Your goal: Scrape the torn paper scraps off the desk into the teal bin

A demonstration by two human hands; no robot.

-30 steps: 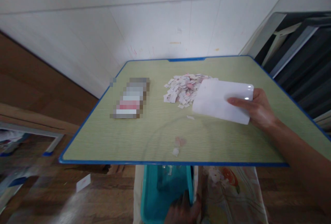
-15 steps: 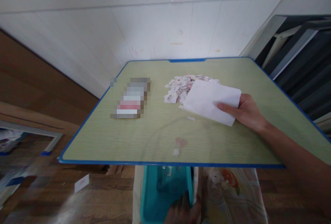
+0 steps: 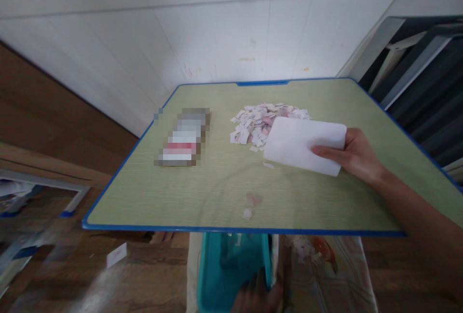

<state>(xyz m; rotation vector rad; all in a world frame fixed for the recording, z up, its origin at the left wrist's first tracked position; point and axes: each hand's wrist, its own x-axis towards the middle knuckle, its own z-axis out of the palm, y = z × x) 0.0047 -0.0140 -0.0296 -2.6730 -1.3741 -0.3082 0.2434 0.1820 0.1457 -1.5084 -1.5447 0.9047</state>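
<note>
My right hand (image 3: pixel 361 156) is closed on a white card (image 3: pixel 306 144), thumb on top and fingers beneath. The card is tilted over the table, its left end covering part of a heap of small torn paper scraps (image 3: pixel 253 125). Under the table's front edge, my left hand (image 3: pixel 256 293) grips the right rim of a teal plastic tray (image 3: pixel 213 279). That hand is dim and partly cut off by the frame's lower edge. A few clear or pale bits lie in the tray's far end.
The table (image 3: pixel 162 197) has a blue edge. A pixelated flat object (image 3: pixel 183 139) lies on its left side, and loose scraps (image 3: pixel 248 213) near its front. More scraps (image 3: pixel 306 248) lie on patterned cloth below. A white paper (image 3: pixel 116 255) is on the floor. Dark folded frames (image 3: pixel 427 72) stand right.
My right hand has moved the white card slightly to the right, uncovering more of the scrap heap. My left hand stays at the tray's rim.
</note>
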